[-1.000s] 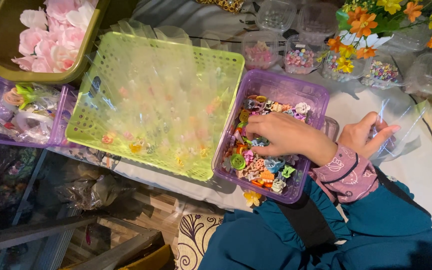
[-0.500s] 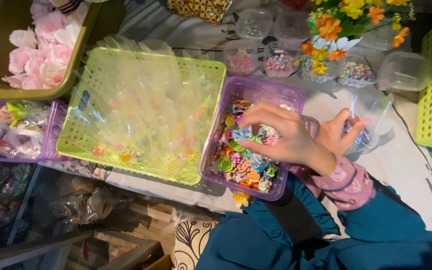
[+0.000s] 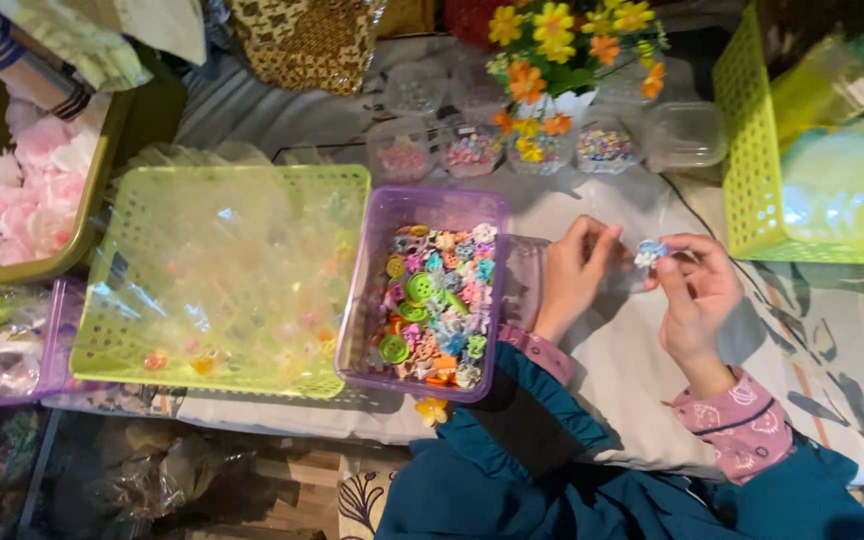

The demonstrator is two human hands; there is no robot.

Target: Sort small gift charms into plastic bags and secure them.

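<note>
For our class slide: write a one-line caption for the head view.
Both hands, left hand and right hand, hold a small blue charm beside a purple basket.

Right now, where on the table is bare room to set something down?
Bare cloth lies right of the right hand, below the yellow-green basket. A narrower strip runs under both wrists. The back row of small clear containers and flowers is crowded.

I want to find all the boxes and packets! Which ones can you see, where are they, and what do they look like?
Purple basket: middle of the table, rectangular, full of colourful buttons.
Green basket: left of it, lime mesh, holding clear plastic packets.
Small clear tubs: back row by the flowers, round-cornered, some with beads.
Yellow-green basket: far right, mesh wall.
Olive tray: far left, holding pink fabric flowers.
No labels, signs or screens show.
</note>
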